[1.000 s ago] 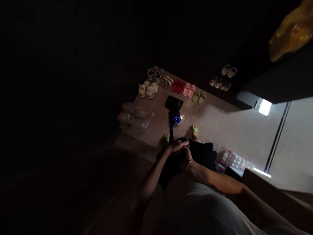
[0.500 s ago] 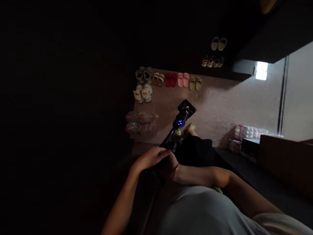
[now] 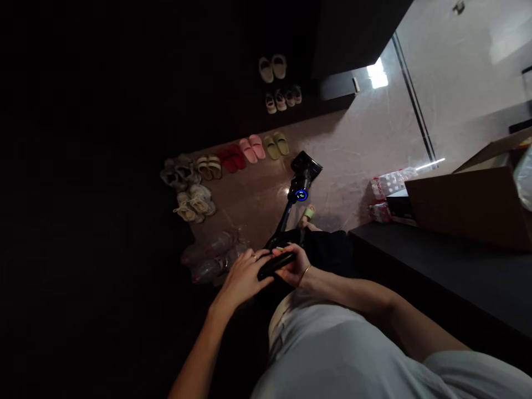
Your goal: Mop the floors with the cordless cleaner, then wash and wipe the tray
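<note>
Dim, kinda glossy floor (image 3: pixel 344 166). Left hand (image 3: pixel 243 277) and right hand (image 3: pixel 298 265) are close together, both wrapped round a black handle (image 3: pixel 276 265), probably for steadier control. The floor cleaner (image 3: pixel 300 182) runs out ahead of them, head down. Beyond, ahead and left of the hands, slippers (image 3: pixel 246 151) sit lined up, likely to be out from underfoot.

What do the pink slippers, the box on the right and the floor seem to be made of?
Pink slippers: probably matte rubber or foam, smooth and one colour. Box: likely plain cardboard, brown with thin open flaps. Floor: hard and semi-gloss, showing reflections; tile or stone, unclear.
</note>
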Demonstrator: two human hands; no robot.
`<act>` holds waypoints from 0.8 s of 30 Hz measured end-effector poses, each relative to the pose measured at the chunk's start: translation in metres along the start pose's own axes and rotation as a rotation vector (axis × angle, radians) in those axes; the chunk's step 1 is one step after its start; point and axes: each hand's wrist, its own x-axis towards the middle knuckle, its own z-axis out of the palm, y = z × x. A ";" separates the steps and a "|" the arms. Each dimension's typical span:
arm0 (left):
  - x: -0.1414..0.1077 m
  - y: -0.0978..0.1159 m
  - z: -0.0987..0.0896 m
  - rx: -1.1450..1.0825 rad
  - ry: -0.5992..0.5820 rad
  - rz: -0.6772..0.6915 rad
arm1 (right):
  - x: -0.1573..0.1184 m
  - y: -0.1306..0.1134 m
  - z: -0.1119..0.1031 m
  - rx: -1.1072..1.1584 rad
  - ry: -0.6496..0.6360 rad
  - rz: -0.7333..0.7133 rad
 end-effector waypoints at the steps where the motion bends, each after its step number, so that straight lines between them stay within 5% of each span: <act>1: 0.022 0.006 -0.001 0.035 -0.003 0.030 | 0.000 -0.020 0.003 0.048 0.018 -0.010; 10: 0.215 0.068 -0.012 0.237 -0.065 0.192 | 0.002 -0.192 0.016 0.012 0.168 -0.309; 15: 0.315 0.094 -0.027 0.296 -0.109 0.303 | -0.002 -0.278 0.025 0.073 0.138 -0.501; 19: 0.395 0.101 -0.053 0.378 -0.139 0.427 | 0.003 -0.344 0.051 0.107 0.076 -0.592; 24: 0.497 0.118 -0.091 0.429 -0.210 0.486 | 0.012 -0.430 0.095 -0.014 0.349 -0.865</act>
